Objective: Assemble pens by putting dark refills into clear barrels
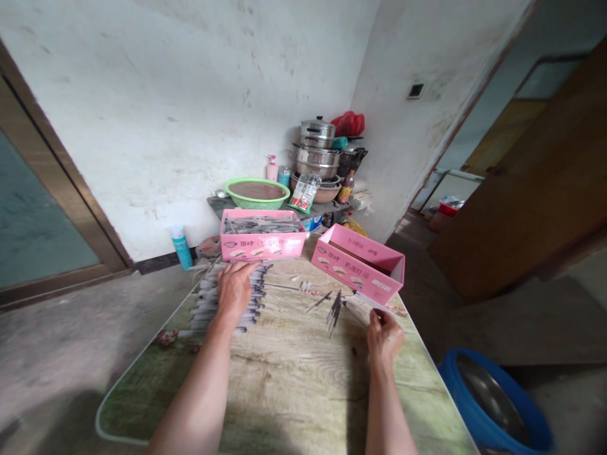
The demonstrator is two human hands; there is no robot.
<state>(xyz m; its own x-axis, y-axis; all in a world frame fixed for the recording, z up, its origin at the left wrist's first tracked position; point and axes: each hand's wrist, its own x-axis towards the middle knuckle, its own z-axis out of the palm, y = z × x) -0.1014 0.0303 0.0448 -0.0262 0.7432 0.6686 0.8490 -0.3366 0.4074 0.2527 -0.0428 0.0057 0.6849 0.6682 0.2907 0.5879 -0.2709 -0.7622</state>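
My left hand (pixel 234 289) lies flat over a row of pale, pen-like sticks with dark tips (pixel 202 308), its fingers stretched toward the near side of a pink box (pixel 263 246). That box is filled with similar grey sticks (pixel 260 225). On the right of the table, my right hand (pixel 386 335) is closed in a pinch; what sits between its fingers is too small to tell. Just beyond it lies a clear plastic sleeve (pixel 359 308). Several thin dark rods (pixel 334 312) are spread to its left. A second pink box (pixel 358 265) stands tilted behind the sleeve.
Small white bits (pixel 304 286) lie mid-table. Behind the wood-patterned table (pixel 284 379), a shelf holds a green basin (pixel 256 194) and stacked steel pots (pixel 317 151). A blue spray can (pixel 181 248) stands left; a blue tub (pixel 450 370) sits on the floor at right.
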